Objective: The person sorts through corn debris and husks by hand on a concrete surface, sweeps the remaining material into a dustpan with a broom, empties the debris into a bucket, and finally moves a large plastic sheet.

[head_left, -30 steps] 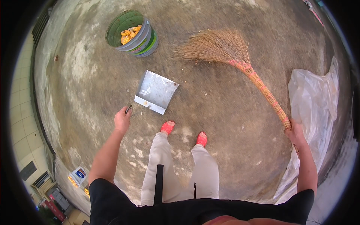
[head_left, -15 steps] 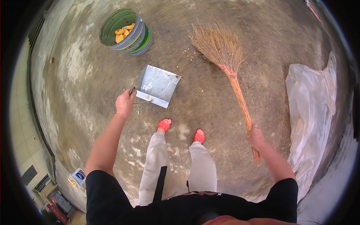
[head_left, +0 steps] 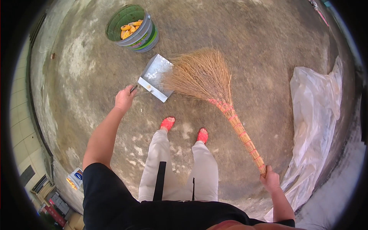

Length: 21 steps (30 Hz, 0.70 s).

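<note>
My left hand [head_left: 125,97] is closed around the handle of a metal dustpan [head_left: 152,76], which rests on the floor with its open side facing right. In my right hand [head_left: 270,180] is the end of a long twig broom [head_left: 245,136], bound with pink ties along its handle. The broom's spread bristles [head_left: 201,73] reach over the dustpan's open edge and hide part of its pan. Whatever lies under the bristles is out of sight.
Beyond the dustpan stands a grey and green bucket [head_left: 151,40] with corn cobs [head_left: 130,30] inside. A crumpled clear plastic sheet [head_left: 312,115] lies along the right. At the lower left is a small white tub [head_left: 75,178]. My feet in red sandals [head_left: 167,123] stand on the stained concrete floor.
The broom head has swept left and nearer, from the scattered kernels onto the dustpan's edge. My right hand has come nearer to me, now at the handle's end. The dustpan has turned slightly.
</note>
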{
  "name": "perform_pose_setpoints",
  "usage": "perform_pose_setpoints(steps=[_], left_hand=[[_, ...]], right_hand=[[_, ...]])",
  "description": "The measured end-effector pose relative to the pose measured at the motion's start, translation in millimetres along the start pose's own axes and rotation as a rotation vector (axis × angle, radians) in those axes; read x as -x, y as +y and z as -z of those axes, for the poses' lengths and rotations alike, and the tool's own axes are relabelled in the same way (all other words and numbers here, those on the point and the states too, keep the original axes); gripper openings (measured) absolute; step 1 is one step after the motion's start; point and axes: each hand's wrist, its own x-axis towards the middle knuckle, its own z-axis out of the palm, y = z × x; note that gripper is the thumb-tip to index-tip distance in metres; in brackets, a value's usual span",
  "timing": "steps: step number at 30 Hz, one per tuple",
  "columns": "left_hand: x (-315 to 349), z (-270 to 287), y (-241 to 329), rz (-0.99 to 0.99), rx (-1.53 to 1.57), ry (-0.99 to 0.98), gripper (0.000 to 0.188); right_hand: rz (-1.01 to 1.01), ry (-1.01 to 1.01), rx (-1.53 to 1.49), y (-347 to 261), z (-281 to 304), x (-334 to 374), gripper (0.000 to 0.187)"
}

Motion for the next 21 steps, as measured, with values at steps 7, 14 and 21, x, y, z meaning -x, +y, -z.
perform_pose_setpoints(steps=[7,14,21], left_hand=[[72.2,11.8,-20.4,-0.025,-0.087,-0.049,0.023],[189.5,12.2,-46.4,0.028,-0.042,-0.075,0.018],[290.4,-25.7,-56.9,0.319,0.076,-0.112,0.02]], right_hand=[[-0.167,0.157,-0.365,31.7,-15.7,2.9,0.025],[-0.306,0.035,-0.822,8.9,-55.9,-62.9,0.02],[-0.083,-0.122,-0.402,4.8,-154.5,-28.5,0.027]])
